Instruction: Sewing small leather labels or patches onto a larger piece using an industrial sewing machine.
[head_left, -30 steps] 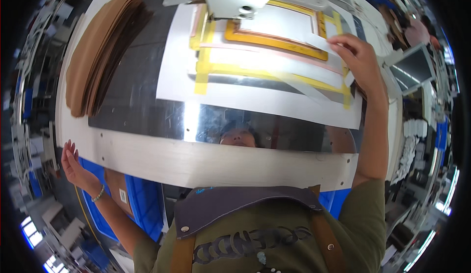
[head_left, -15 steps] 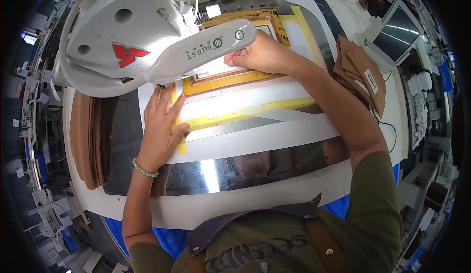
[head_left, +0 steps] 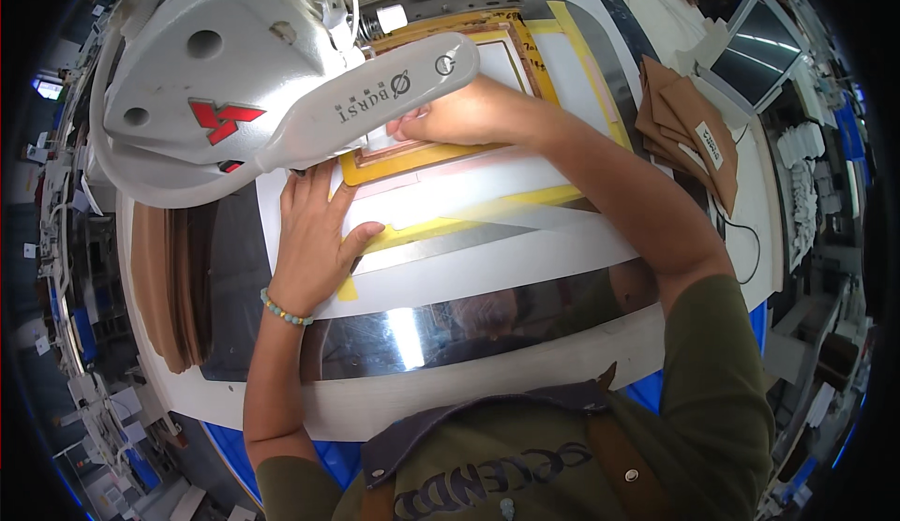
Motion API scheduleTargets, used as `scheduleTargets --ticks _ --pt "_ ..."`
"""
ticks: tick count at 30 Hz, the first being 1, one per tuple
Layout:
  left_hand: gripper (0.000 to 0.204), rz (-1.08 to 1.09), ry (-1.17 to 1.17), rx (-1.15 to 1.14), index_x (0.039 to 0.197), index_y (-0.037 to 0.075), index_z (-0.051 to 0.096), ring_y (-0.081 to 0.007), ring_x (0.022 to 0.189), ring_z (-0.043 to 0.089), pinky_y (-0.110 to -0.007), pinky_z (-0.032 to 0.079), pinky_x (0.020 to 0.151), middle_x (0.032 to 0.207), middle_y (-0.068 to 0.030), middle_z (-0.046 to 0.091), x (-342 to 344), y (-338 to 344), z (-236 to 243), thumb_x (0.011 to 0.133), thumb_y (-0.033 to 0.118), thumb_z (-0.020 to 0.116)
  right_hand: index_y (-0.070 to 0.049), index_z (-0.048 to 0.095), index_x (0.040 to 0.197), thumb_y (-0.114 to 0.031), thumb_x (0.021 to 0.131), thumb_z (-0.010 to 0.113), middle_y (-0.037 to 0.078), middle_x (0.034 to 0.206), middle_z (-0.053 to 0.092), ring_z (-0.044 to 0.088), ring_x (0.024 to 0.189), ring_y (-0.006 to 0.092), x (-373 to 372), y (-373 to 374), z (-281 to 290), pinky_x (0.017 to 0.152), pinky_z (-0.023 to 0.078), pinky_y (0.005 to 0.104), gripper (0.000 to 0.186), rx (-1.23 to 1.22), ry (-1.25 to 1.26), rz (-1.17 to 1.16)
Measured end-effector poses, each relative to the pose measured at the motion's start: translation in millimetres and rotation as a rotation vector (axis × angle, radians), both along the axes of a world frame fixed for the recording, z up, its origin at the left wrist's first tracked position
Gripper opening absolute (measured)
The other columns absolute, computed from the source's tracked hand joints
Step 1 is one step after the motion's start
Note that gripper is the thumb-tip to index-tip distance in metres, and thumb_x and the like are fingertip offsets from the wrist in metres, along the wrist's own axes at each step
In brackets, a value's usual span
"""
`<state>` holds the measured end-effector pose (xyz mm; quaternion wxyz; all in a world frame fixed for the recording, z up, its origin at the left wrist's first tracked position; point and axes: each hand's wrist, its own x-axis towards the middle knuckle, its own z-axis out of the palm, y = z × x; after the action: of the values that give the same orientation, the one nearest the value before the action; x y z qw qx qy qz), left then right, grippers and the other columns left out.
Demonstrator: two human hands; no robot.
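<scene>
My left hand (head_left: 317, 235) lies flat on a white sheet (head_left: 450, 277) marked with yellow tape (head_left: 422, 232), its fingers stretched out by the left corner of a yellow frame template (head_left: 427, 166). A bead bracelet circles that wrist. Inside the template, my right hand (head_left: 464, 116) has its fingers curled and pinched together over the pale inner area. A grey lamp arm (head_left: 375, 99) covers part of those fingers, and whatever they hold is hidden. The head of a white sewing machine (head_left: 178, 81) stands just beyond my left hand.
Stacked brown pieces (head_left: 164, 287) stand at the left edge. More flat brown pieces (head_left: 689, 132) lie at the right, beside a small screen (head_left: 757, 48) and a black cable (head_left: 752, 249). A shiny dark plate (head_left: 469, 329) runs along the near side of the table (head_left: 375, 404).
My right hand has shifted left and slightly nearer inside the template. My left hand stays flat, its thumb reaching a little further right. The whole view has moved slightly.
</scene>
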<state>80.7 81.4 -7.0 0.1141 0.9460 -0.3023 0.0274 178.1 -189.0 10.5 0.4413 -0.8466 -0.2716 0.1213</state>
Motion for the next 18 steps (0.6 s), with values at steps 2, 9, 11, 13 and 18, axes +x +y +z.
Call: scheduleTargets --ticks 2,9,11,13,18 --pt "0.087 0.008 0.035 -0.001 0.147 -0.002 0.057 -0.0466 0.151 0.033 -0.059 0.019 0.126 0.16 -0.0298 0.042 -1 -1 1 0.105 0.071 0.037 -0.008 0.083 0.098 -0.014 0.087 0.075 0.005 0.091 0.078 0.07 0.085 0.0143 10 -22 15 0.079 0.054 0.0321 0.015 -0.026 0.059 -0.029" --pt "0.079 0.012 -0.026 0.013 0.147 -0.001 0.059 -0.0438 0.15 0.036 -0.059 0.019 0.126 0.159 -0.0265 0.045 -1 -1 -2 0.106 0.065 0.044 -0.005 0.082 0.092 -0.015 0.086 0.082 0.004 0.081 0.076 0.068 0.077 0.0105 12 -84 38 0.071 0.052 0.0297 0.012 -0.378 0.039 -0.024" --pt "0.077 0.003 -0.014 -0.01 0.144 -0.002 0.061 -0.0437 0.15 0.036 -0.058 0.02 0.125 0.159 -0.0262 0.045 -1 -2 -3 0.105 0.063 0.046 -0.005 0.081 0.089 -0.011 0.086 0.079 0.004 0.08 0.076 0.067 0.074 0.01 6 -88 36 0.07 0.051 0.0286 0.007 -0.406 0.018 -0.035" --pt "0.077 0.018 -0.029 0.001 0.144 -0.002 0.061 -0.0437 0.15 0.035 -0.057 0.02 0.125 0.158 -0.0263 0.045 -1 -1 -3 0.104 0.063 0.048 -0.005 0.081 0.089 -0.01 0.087 0.077 0.005 0.08 0.076 0.067 0.073 0.0106 4 -90 35 0.069 0.051 0.0283 0.006 -0.447 -0.023 -0.016" --pt "0.072 0.015 -0.007 0.011 0.142 -0.002 0.062 -0.0431 0.151 0.034 -0.057 0.019 0.126 0.159 -0.0261 0.044 -2 -1 -2 0.102 0.057 0.054 -0.006 0.079 0.09 -0.01 0.085 0.08 0.004 0.075 0.074 0.065 0.069 0.0116 7 -90 38 0.066 0.049 0.0301 0.006 -0.467 0.016 0.01"
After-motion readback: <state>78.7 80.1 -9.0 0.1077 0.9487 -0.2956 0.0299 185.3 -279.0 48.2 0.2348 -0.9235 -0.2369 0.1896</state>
